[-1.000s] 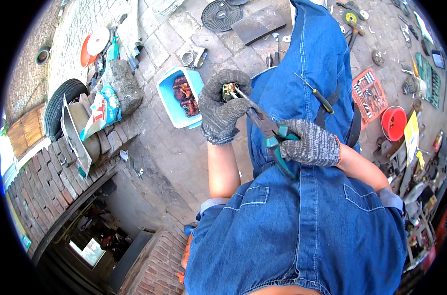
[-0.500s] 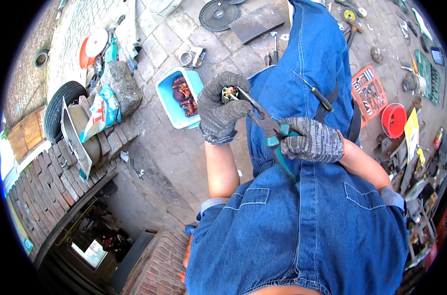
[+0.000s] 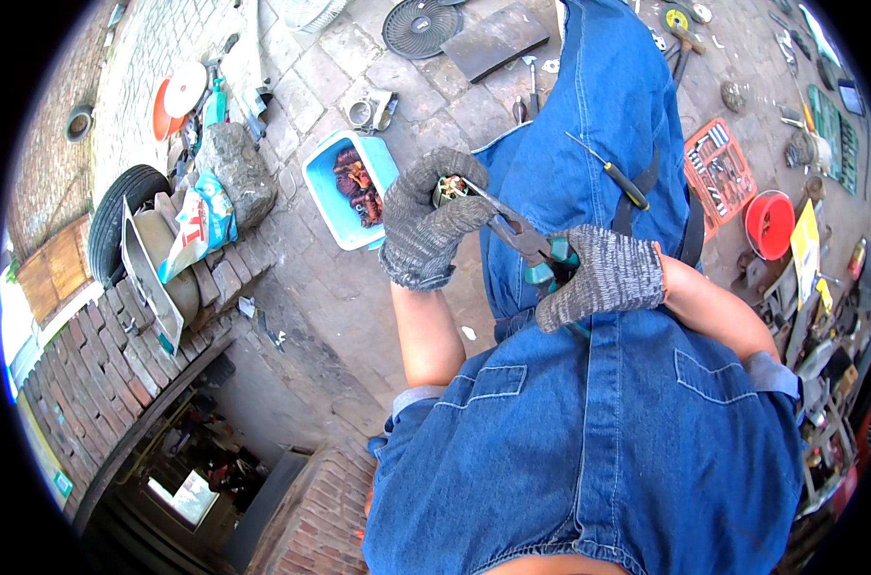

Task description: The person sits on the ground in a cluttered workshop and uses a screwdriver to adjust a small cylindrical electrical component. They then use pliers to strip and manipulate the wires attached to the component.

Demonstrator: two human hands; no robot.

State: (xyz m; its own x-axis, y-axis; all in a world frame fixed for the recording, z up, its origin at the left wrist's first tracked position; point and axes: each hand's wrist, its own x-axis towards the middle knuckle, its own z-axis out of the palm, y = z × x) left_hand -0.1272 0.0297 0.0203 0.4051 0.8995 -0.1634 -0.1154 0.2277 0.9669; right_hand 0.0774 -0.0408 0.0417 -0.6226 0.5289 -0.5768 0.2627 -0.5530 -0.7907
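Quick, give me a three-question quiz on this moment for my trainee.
1. True or false: the right hand grips teal-handled pliers.
2. The left hand holds: A) a small motor part with copper windings, B) a hammer, C) a red bucket.
3. What kind of container lies on the paving just left of the left hand?

Key: 1 true. 2 A. 3 a light blue plastic tub holding rusty brown scrap.

I see rough grey knit gloves point(image 3: 426, 225), metal pliers point(image 3: 522, 240) with smooth green plastic grips, soft blue denim point(image 3: 589, 450), and a shiny plastic tub point(image 3: 325, 187).
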